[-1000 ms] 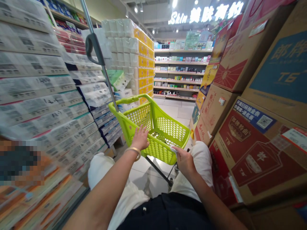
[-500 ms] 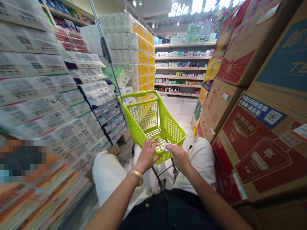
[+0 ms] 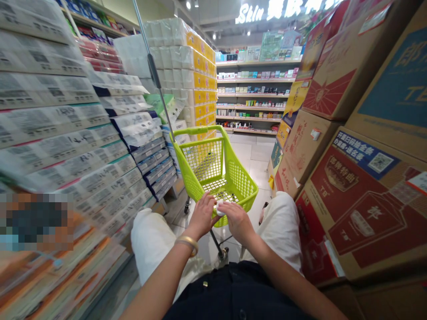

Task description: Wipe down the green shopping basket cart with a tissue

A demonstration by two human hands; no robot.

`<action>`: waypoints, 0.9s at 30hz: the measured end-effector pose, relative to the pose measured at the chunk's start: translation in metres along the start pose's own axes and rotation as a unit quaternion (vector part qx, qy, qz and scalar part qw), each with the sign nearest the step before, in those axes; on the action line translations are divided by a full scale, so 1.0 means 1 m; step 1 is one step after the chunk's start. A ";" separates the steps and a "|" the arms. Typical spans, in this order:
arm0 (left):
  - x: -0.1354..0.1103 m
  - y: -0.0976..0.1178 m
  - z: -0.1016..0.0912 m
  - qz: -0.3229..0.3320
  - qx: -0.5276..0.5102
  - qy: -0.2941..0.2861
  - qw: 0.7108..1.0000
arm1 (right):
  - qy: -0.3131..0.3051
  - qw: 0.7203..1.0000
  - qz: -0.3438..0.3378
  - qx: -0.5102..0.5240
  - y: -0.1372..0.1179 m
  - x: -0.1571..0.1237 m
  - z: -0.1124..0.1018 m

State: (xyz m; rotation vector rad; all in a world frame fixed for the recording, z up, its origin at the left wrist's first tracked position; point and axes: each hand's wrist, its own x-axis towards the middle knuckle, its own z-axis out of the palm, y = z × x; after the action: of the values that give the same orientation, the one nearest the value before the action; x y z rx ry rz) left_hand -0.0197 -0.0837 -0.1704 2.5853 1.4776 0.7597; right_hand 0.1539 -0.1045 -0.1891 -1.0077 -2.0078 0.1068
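Observation:
A small crumpled white wad, like a tissue (image 3: 219, 207), sits under the fingertips of my right hand (image 3: 236, 221), which is closed on it. My left hand (image 3: 202, 216), with a gold bangle (image 3: 187, 243) at the wrist, is beside it, fingers curved and apart from the thumb. The wad lies against or very near my left fingers; whether they touch is hard to see. Both hands are over the near edge of a lime-green shopping cart basket (image 3: 243, 178), which stands between my knees. Its slatted floor shows nothing lying on it.
Stacked wrapped paper packs (image 3: 50, 120) rise on the left, with yellow-and-white tissue bales (image 3: 205, 95) beyond. Printed cartons (image 3: 367, 200) line the right. A tall pole (image 3: 153, 69) stands at the cart's left corner. Cosmetics shelves (image 3: 253, 95) stand at the back, past a tiled aisle.
My right hand has moved left with the white wad, bringing it to my left hand. My left fingers have curled in slightly. The cart sits nearly as before.

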 end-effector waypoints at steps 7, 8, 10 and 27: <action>-0.005 0.007 0.004 -0.016 -0.020 0.036 0.999 | 0.132 0.983 0.114 -0.053 0.054 -0.012 -0.034; -0.005 0.008 0.005 -0.017 -0.022 0.043 0.999 | 0.129 0.984 0.112 -0.053 0.049 -0.013 -0.031; -0.006 0.009 0.006 -0.018 -0.023 0.052 0.998 | 0.095 0.991 0.083 -0.040 0.032 -0.013 -0.020; -0.010 0.008 0.005 -0.034 -0.057 0.069 0.995 | 0.041 0.999 0.006 -0.020 0.010 -0.014 -0.006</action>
State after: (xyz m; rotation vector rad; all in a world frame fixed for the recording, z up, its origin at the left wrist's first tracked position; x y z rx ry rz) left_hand -0.0148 -0.0953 -0.1765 2.4311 1.5006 1.0007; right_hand 0.1685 -0.1092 -0.1987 -1.0338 -1.9368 0.0326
